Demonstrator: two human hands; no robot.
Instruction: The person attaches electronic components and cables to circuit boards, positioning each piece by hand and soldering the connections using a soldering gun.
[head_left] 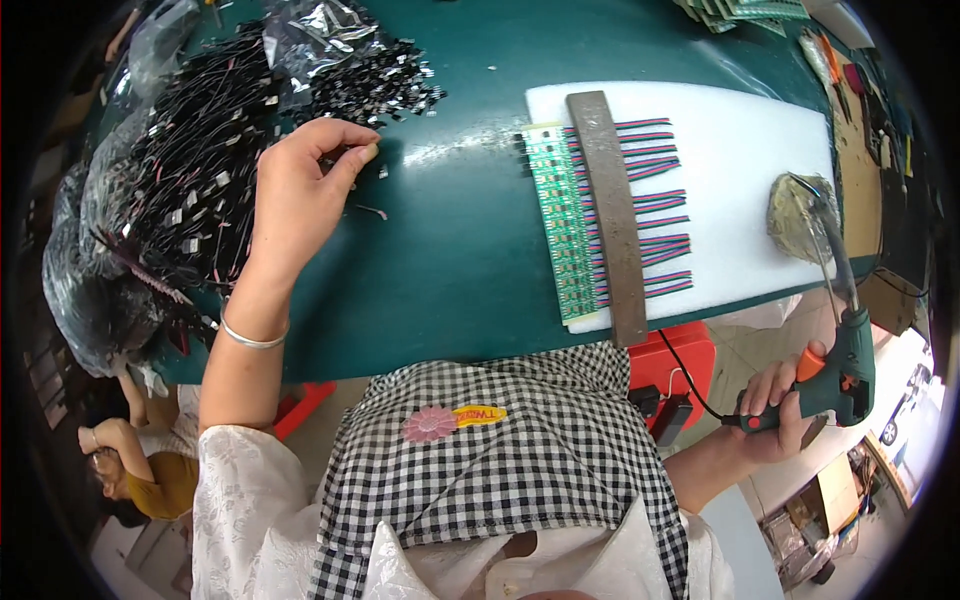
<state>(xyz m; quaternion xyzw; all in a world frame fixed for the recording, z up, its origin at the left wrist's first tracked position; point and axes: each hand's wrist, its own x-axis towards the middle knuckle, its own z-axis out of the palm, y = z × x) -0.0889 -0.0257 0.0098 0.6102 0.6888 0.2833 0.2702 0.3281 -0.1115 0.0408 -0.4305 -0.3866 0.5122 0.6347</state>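
Note:
My left hand is over the left part of the green table, thumb and forefinger pinched together. Whatever lies between the fingertips is too small to make out. Beside it is a heap of black wire leads with small connectors. My right hand is wrapped round the grip of a green soldering gun with an orange trigger, off the table's right front edge. The gun's tip points up to a yellowish lump of rosin. A green circuit board panel lies on a white foam sheet, with colored wires running rightward under a brown bar.
Clear plastic bags line the left edge, and small black parts are heaped at the back. More green boards sit at the far right. A red stool stands below the front edge. Another person is at lower left.

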